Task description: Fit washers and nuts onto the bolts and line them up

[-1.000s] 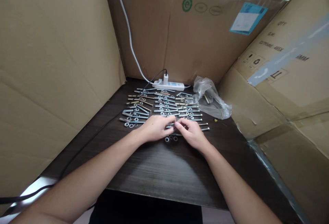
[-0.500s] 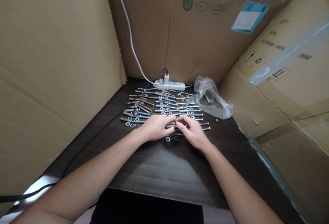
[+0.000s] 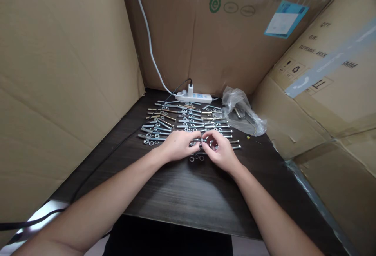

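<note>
Above the front of the rows, my left hand (image 3: 179, 145) is closed, its thumb and fingers pinching a small silver metal fastener (image 3: 201, 140). My right hand (image 3: 219, 150) meets it from the other side, thumb and index finger pinched at the same piece. Fingers cover most of the piece, so I cannot tell its exact kind. Long bolts (image 3: 217, 131) stick out behind and to the right of the hands. Washers (image 3: 201, 158) lie just below the fingertips. On the left are more bolts (image 3: 160, 139) and a nut (image 3: 146, 141).
Behind the hardware stands a white power strip (image 3: 195, 98) with a plugged-in adapter. A clear plastic bag (image 3: 243, 111) lies at the right rear. Cardboard walls (image 3: 67, 71) enclose the dark table (image 3: 188, 193). A black cable (image 3: 108, 154) crosses its left side.
My right fingers have shifted slightly at the small fastener, with a wider gap inside their curl. My left hand has barely moved, and the laid-out hardware looks the same.
</note>
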The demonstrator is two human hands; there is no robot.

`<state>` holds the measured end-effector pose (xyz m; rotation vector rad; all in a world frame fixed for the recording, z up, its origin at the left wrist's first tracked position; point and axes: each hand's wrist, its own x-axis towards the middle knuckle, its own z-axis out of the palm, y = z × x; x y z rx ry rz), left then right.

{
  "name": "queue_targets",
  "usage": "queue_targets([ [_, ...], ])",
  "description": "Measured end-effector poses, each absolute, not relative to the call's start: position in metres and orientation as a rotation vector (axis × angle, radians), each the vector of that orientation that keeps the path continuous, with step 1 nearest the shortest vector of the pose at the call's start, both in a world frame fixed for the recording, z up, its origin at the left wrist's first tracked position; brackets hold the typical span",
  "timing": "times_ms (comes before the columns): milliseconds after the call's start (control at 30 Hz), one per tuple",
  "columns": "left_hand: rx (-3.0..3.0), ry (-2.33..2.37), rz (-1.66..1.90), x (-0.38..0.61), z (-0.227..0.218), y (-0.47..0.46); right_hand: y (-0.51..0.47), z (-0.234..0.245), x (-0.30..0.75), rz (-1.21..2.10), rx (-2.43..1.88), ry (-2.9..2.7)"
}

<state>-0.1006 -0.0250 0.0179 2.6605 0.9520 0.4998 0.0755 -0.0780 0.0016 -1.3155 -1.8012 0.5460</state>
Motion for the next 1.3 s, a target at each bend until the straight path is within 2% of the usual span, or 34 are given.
queue_targets([
  [1300, 2.637, 0.877, 0.474, -0.1003, 0.0172, -0.0243, -0.0782, -0.0015, 0.076, 0.628, -1.315, -1.825],
])
